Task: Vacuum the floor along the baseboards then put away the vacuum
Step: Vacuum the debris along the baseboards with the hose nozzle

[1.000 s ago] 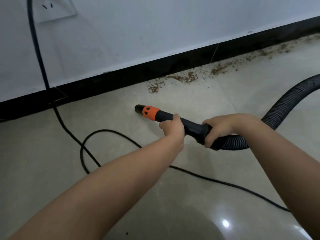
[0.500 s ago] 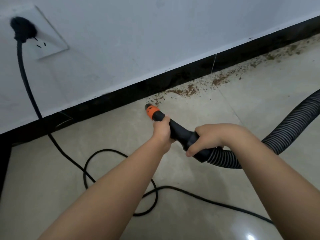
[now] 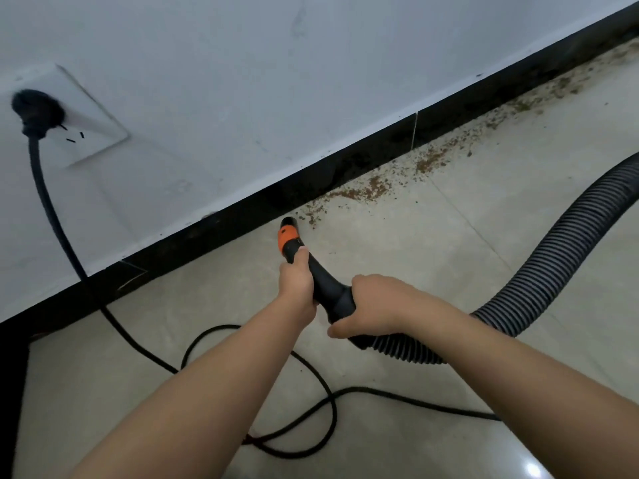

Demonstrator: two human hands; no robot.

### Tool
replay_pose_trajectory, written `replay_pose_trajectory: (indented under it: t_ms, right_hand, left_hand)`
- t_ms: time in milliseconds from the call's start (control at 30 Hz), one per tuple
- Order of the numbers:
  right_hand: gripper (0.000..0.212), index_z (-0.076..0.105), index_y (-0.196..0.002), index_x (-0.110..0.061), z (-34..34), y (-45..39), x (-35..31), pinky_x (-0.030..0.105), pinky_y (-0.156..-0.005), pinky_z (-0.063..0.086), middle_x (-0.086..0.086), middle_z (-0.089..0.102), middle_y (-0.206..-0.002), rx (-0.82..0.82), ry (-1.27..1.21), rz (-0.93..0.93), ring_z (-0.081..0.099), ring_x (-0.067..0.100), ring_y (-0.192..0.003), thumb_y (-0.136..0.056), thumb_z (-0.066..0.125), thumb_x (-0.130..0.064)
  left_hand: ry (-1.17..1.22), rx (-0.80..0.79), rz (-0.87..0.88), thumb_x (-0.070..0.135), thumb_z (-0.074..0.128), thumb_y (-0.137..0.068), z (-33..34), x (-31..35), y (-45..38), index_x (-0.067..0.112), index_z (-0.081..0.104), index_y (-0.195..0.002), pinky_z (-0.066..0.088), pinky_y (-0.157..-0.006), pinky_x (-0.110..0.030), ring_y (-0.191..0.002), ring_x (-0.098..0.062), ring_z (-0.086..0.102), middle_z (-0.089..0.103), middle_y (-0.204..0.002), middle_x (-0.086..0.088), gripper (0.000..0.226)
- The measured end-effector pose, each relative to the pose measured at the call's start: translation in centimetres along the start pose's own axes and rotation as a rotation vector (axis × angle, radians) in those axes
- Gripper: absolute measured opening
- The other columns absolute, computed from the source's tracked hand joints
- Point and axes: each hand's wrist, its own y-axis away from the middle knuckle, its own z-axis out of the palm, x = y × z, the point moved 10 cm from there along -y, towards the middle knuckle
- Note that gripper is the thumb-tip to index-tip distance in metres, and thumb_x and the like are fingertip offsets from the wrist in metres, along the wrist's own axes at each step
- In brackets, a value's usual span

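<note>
Black plastic makes the nozzle (image 3: 313,271) of the vacuum, with an orange ring near its tip. The tip points at the black baseboard (image 3: 242,216) and is just beside it, low over the pale tiled floor (image 3: 432,264). The left hand (image 3: 297,283) grips the nozzle behind the orange ring, with the fingers curled round it. The right hand (image 3: 371,304) holds the thicker back end of the nozzle, where the ribbed hose (image 3: 553,254) joins; its fingers also wrap round. The hose bends from there toward the right edge of the floor.

Brown crumbs (image 3: 366,190) lie on the floor along the baseboard, starting just to the right of the nozzle tip and going on toward the far right corner. A black cord (image 3: 52,202) hangs from a plug (image 3: 36,110) in the white wall socket (image 3: 86,133) at the left, comes down across the baseboard, makes a loop on the floor under the forearms and goes out to the right.
</note>
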Motion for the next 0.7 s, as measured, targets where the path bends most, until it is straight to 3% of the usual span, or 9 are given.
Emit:
replay_pose_trajectory:
  t_ms: [133, 400, 500, 700]
  right_hand:
    - [0.041, 0.033, -0.071, -0.022, 1.6, -0.7, -1.6, 0.023, -0.052, 0.038, -0.006, 0.048, -0.072, 0.073, -0.056, 0.024, 0.052, 0.014, -0.067, -0.076, 0.068, -0.044]
    - [0.045, 0.037, -0.093, -0.018, 5.3, -2.0, -4.5, 0.02, -0.05, 0.036, -0.008, 0.043, -0.074, 0.124, -0.186, 0.084, 0.051, 0.014, -0.073, -0.075, 0.066, -0.047]
    - [0.047, 0.034, -0.093, -0.018, 6.5, -3.0, -5.7, 0.019, -0.049, 0.034, -0.01, 0.039, -0.074, 0.121, -0.208, 0.078, 0.05, 0.014, -0.075, -0.076, 0.066, -0.048]
    - [0.053, 0.03, -0.096, -0.02, 9.3, -4.2, -7.0, 0.017, -0.048, 0.032, -0.013, 0.036, -0.075, 0.063, -0.274, 0.069, 0.047, 0.011, -0.077, -0.074, 0.069, -0.047]
  left_hand:
    - [-0.01, -0.027, -0.002, 0.042, 0.042, -0.096, -1.8, 0.1, -1.6, 0.007, 0.04, -0.133, 0.041, -0.086, -0.04, -0.114, -0.033, 0.049, 0.051, -0.127, -0.016, 0.051]
    - [-0.038, -0.124, 0.0, 0.039, 0.044, -0.095, -5.2, -0.1, -3.8, 0.004, 0.044, -0.129, 0.044, -0.089, -0.04, -0.097, -0.031, 0.054, 0.056, -0.104, -0.016, 0.049]
    - [-0.044, -0.145, 0.008, 0.039, 0.044, -0.095, -6.5, 0.2, -4.8, 0.002, 0.045, -0.127, 0.043, -0.081, -0.036, -0.078, -0.024, 0.053, 0.054, -0.085, -0.009, 0.05]
    - [-0.056, -0.194, -0.025, 0.041, 0.043, -0.095, -7.9, -0.2, -5.2, 0.005, 0.05, -0.114, 0.044, -0.061, -0.031, -0.067, -0.02, 0.051, 0.054, -0.078, -0.008, 0.041]
